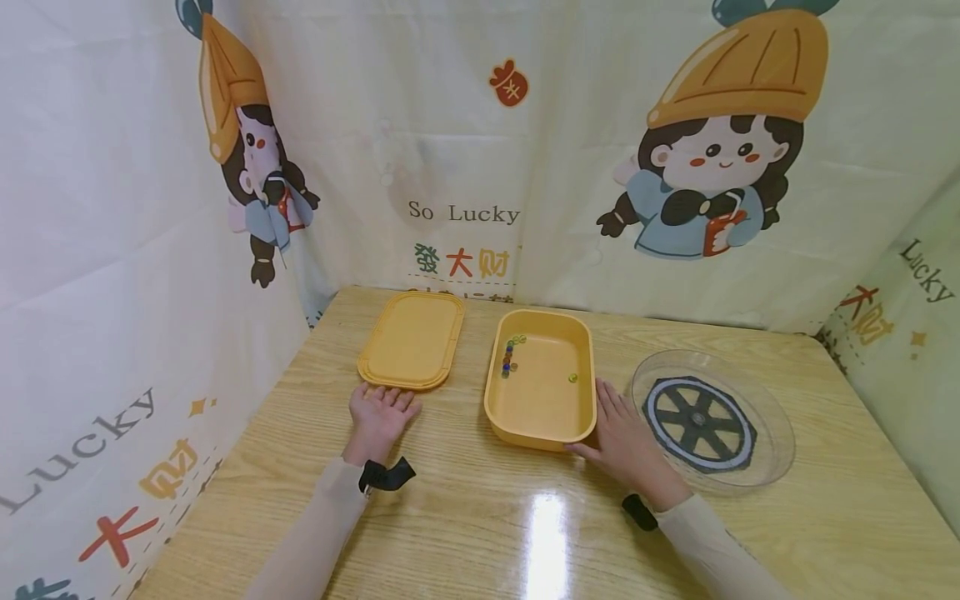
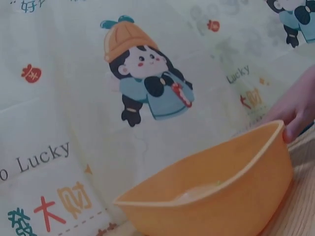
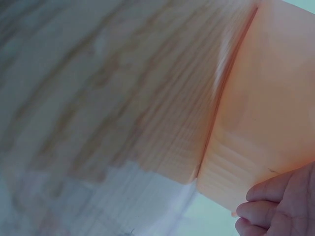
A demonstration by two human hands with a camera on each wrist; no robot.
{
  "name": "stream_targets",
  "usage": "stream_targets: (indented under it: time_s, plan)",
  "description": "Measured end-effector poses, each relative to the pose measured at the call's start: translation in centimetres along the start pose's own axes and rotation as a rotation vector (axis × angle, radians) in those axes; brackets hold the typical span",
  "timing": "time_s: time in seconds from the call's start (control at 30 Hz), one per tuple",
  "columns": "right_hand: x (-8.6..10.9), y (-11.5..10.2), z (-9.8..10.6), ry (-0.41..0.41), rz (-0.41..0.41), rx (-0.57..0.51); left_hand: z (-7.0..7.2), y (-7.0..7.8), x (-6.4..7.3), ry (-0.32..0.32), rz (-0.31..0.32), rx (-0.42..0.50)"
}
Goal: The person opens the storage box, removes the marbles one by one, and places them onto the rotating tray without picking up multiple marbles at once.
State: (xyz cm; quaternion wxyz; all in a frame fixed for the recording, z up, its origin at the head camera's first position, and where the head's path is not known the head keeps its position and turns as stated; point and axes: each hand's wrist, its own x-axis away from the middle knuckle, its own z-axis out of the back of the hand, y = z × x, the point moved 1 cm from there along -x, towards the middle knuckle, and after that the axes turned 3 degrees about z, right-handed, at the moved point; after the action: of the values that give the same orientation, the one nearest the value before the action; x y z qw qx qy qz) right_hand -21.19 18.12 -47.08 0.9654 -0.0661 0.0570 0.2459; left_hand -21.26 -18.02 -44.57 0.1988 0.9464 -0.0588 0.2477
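Note:
An orange plastic box [image 1: 540, 425] stands on the table without its lid. Inside it several glass marbles [image 1: 507, 360] lie along the left side, and one yellow-green marble [image 1: 573, 378] lies near the right wall. My right hand [image 1: 626, 437] touches the box's right side with its fingers straight; in the right wrist view the fingertips [image 3: 263, 189] rest against the outer wall. My left hand [image 1: 381, 417] lies palm up, fingers relaxed and holding nothing, just in front of the orange lid [image 1: 412, 337]. The left wrist view shows the box [image 2: 236, 206] from its side.
To the right of my right hand stands a round clear plastic dish [image 1: 780, 467], with a black and grey wheel-shaped pattern [image 1: 699, 419] seen in it. The wooden table [image 1: 450, 517] meets a printed cloth curtain [image 1: 360, 167] behind and at the sides.

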Motion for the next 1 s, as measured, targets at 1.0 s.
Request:
stream_targets:
  time_s: [1.0]
  plan:
    - [0.0,0.1,-0.5,0.022,0.004,-0.024,-6.4,-5.0,-0.8,-0.529,-0.596,-1.597]
